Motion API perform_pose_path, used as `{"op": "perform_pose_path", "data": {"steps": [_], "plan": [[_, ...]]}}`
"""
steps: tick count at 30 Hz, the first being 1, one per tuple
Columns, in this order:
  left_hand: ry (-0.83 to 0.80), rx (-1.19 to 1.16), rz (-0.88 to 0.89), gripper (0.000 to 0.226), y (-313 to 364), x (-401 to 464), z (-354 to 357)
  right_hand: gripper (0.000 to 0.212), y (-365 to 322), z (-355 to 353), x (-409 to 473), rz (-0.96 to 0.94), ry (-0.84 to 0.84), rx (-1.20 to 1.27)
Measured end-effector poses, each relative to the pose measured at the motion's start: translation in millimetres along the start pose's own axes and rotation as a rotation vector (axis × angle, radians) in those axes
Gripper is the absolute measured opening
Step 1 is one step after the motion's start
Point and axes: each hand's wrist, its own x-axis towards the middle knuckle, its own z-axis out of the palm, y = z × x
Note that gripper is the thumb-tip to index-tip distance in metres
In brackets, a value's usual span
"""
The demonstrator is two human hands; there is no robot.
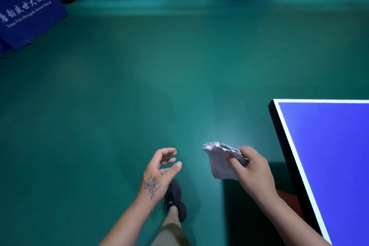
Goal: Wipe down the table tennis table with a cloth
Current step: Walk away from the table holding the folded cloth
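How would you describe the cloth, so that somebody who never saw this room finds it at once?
Start from the blue table tennis table at the right edge, above the green floor. Just left of its white-lined corner, the right hand pinches a small cloth, off the table. It is the only pale grey, crumpled thing; the left hand is empty.

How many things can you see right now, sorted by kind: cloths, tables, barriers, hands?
Cloths: 1, the grey cloth, gripped by the right hand
Tables: 1, the blue table tennis table
Barriers: 1, the blue printed barrier
Hands: 2, right hand and left hand, which holds nothing
Total: 5
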Motion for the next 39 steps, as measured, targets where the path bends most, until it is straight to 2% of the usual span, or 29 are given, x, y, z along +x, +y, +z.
{"op": "perform_pose_path", "data": {"steps": [4, 9, 17, 26, 30, 32, 39], "plan": [[-0.082, 0.003, -0.012, 0.041, 19, 130, -3, 0.025, -28, 19, 97, 0.113, 0.059, 0.054], [-0.223, 0.028, 0.010, 0.041, 66, 280, 11, 0.010, -58, 17, 205, 0.232, 0.141, 0.127], [-0.385, 0.073, 0.036, 0.041, 122, 476, 100, 0.011, -61, -15, 385, 0.270, 0.248, 0.239], [-0.334, 0.116, 0.017, 0.056, 178, 682, 223, 0.020, -31, -91, 641, 0.272, 0.249, 0.280], [-0.330, 0.117, 0.021, 0.048, 215, 767, 270, 0.023, -36, -130, 740, 0.249, 0.233, 0.238], [-0.337, 0.099, 0.014, 0.044, 229, 799, 292, 0.022, -40, -141, 777, 0.229, 0.229, 0.212], [-0.429, 0.054, 0.025, 0.053, 259, 956, 380, 0.021, -33, -163, 945, 0.255, 0.271, 0.192]]}}
